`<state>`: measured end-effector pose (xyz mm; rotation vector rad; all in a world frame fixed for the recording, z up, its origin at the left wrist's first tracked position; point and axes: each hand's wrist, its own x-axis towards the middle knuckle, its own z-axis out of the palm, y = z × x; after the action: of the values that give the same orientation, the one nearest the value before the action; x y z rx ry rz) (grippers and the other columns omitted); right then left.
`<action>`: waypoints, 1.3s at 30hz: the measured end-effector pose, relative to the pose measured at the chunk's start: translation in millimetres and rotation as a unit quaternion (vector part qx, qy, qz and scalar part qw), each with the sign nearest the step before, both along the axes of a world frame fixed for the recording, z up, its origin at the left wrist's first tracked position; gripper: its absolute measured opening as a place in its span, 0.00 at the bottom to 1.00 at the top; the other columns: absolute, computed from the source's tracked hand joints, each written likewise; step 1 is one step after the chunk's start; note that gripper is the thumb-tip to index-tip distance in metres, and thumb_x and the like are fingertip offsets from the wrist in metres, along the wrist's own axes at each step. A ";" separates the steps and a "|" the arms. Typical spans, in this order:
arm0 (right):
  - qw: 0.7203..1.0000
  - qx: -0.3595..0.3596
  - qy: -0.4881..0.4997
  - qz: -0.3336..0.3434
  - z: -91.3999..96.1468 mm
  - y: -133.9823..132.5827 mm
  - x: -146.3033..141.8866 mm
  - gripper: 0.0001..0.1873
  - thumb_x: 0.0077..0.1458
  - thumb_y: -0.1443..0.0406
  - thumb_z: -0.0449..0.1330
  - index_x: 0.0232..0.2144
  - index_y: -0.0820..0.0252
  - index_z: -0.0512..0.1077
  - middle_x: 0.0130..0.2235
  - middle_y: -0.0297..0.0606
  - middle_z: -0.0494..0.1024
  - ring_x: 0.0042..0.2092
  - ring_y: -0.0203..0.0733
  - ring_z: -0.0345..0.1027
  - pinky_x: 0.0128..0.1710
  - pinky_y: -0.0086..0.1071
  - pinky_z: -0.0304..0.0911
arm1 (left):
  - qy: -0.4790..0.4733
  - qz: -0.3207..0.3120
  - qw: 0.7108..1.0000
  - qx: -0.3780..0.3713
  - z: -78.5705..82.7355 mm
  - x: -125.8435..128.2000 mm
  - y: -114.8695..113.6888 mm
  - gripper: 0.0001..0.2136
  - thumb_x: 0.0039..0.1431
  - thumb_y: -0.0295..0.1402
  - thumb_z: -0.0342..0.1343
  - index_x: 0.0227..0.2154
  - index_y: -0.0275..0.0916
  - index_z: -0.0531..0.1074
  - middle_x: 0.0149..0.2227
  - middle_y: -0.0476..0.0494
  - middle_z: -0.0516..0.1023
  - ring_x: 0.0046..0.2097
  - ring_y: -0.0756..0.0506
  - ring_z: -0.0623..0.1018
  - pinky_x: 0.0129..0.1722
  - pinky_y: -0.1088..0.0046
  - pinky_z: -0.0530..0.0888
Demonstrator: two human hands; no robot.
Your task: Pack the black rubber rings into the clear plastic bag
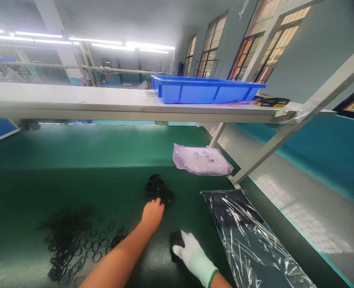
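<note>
My bare left hand (153,214) reaches to the near edge of a small glossy black pile (158,188) on the green table. Its fingers are bent together; whatever lies between them is hidden. My right hand (193,252), in a white knitted glove with a green cuff, is closed around a dark block-like piece with fine ridges (176,242), low over the table. Left of my forearm lies a loose spread of thin black rings (88,244), heaped densely at its far left. A clear plastic bag with dark flat contents (249,236) lies right of my gloved hand.
A pinkish plastic-wrapped packet (202,160) lies near the table's right edge. Above the green table (105,148) runs a white shelf (89,98) bearing a blue bin (207,91) and a dark box (272,101). A slanted metal post (273,148) stands at the right.
</note>
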<state>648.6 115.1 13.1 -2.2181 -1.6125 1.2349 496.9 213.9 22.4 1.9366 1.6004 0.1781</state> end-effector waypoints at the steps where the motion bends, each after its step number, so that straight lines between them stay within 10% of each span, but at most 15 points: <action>1: 1.000 0.001 0.002 0.000 0.4 -0.7 0.4 0.19 0.47 0.67 0.57 0.43 0.63 0.70 0.45 0.48 0.69 0.48 0.47 0.65 0.51 0.34 0.56 | -0.007 0.010 1.000 -0.013 0.7 -3.5 -8.7 0.09 0.56 0.23 0.46 0.34 0.39 0.71 0.45 0.40 0.70 0.52 0.40 0.69 0.52 0.60 0.63; 10: 0.999 0.024 0.020 0.015 -2.3 -2.3 3.0 0.18 0.46 0.67 0.56 0.42 0.61 0.71 0.41 0.42 0.71 0.43 0.43 0.67 0.44 0.31 0.60 | -0.181 0.111 0.956 -0.201 -20.3 5.0 -95.0 0.05 0.56 0.32 0.44 0.26 0.41 0.58 0.18 0.57 0.63 0.20 0.52 0.71 0.19 0.79 0.66; 22: 1.000 0.018 -0.006 -0.005 -11.2 -4.8 -2.4 0.21 0.40 0.65 0.59 0.40 0.62 0.68 0.40 0.42 0.67 0.40 0.43 0.66 0.39 0.30 0.61 | -0.130 0.083 0.964 -0.215 -24.6 8.5 -84.5 0.10 0.61 0.33 0.42 0.24 0.39 0.61 0.16 0.53 0.68 0.19 0.51 0.71 0.22 0.76 0.69; 31: 0.998 -0.005 -0.063 -0.016 -14.4 -2.0 -8.2 0.30 0.37 0.66 0.60 0.47 0.61 0.67 0.42 0.44 0.68 0.45 0.48 0.66 0.45 0.34 0.59 | 0.089 0.040 0.994 0.044 -5.6 5.2 3.0 0.16 0.60 0.20 0.38 0.43 0.33 0.68 0.49 0.33 0.67 0.50 0.41 0.70 0.49 0.63 0.65; 39: 0.999 -0.002 -0.040 -0.008 -11.9 -0.9 -7.4 0.32 0.39 0.65 0.59 0.50 0.66 0.65 0.45 0.48 0.66 0.45 0.48 0.66 0.46 0.33 0.60 | 0.136 -0.146 0.979 0.030 11.9 -60.1 -40.4 0.12 0.56 0.23 0.46 0.30 0.42 0.73 0.45 0.46 0.71 0.46 0.45 0.72 0.46 0.70 0.67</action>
<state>641.2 114.2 1.3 -2.3058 -1.6167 1.1615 436.8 173.5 34.4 2.2946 1.4651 -0.1679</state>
